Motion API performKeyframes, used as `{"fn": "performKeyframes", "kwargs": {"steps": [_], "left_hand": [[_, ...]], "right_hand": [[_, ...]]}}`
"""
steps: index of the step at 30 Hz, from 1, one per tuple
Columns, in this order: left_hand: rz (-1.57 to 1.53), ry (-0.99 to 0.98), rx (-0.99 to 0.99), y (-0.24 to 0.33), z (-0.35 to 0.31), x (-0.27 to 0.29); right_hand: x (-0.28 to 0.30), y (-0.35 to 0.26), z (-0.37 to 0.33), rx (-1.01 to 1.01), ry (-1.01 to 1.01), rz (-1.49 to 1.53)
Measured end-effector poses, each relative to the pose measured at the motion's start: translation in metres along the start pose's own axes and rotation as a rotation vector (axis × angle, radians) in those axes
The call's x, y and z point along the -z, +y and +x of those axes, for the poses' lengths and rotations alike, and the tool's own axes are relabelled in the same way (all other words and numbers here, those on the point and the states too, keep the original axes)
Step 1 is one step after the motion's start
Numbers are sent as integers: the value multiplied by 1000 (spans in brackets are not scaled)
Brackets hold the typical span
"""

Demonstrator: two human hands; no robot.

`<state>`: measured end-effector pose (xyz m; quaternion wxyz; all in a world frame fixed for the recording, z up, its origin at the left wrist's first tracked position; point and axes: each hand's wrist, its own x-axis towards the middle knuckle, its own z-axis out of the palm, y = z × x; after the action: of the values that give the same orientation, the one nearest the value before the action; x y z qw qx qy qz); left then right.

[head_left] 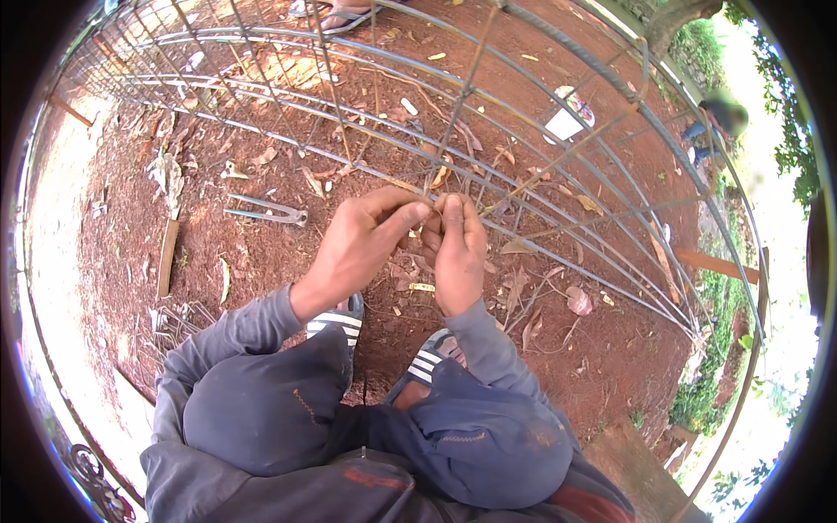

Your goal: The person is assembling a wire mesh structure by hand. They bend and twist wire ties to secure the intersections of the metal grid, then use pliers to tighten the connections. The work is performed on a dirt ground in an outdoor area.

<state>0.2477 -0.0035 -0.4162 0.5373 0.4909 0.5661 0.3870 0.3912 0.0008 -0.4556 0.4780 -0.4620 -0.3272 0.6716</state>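
Observation:
A long cage of steel reinforcing bars point(323, 153) runs across in front of me, its straight bars crossed by thinner, rusty stirrups point(472, 74). At the nearest long bar, close to a crossing, my two hands meet with the fingertips almost touching. My left hand point(356, 242) is closed in a pinch, thumb against forefinger. My right hand point(459, 260) is closed too, its thumb up and its fingers curled. Whatever lies between the fingertips is too small to make out. Pincers point(270, 212) with pale handles lie on the soil left of my left hand.
Red soil carries dry leaves point(580, 301), a piece of wood point(167, 257) and a bundle of thin metal pieces point(185, 324) at left. A white container point(568, 118) lies beyond the bars. Another person's sandalled foot point(344, 17) shows at the top. My sandals point(336, 324) stand below my hands.

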Motion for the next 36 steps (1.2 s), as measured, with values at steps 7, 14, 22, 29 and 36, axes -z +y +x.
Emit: {"fn": "performKeyframes", "kwargs": {"steps": [7,14,22,29,36], "left_hand": [[374,212,-290,0,8,13],[-50,148,4,-25,1,9],[262,9,101,-64,-45,10],[303,175,64,-73,-44,37],[619,261,-120,-68,-41,46]], "right_hand": [[-12,7,4,4,-28,-32],[-28,4,16,-97,-44,54],[-39,36,47,-396,-224,484],[-59,34,67,-302,-333,496],[-100,28,88,-170,-188,284]]}}
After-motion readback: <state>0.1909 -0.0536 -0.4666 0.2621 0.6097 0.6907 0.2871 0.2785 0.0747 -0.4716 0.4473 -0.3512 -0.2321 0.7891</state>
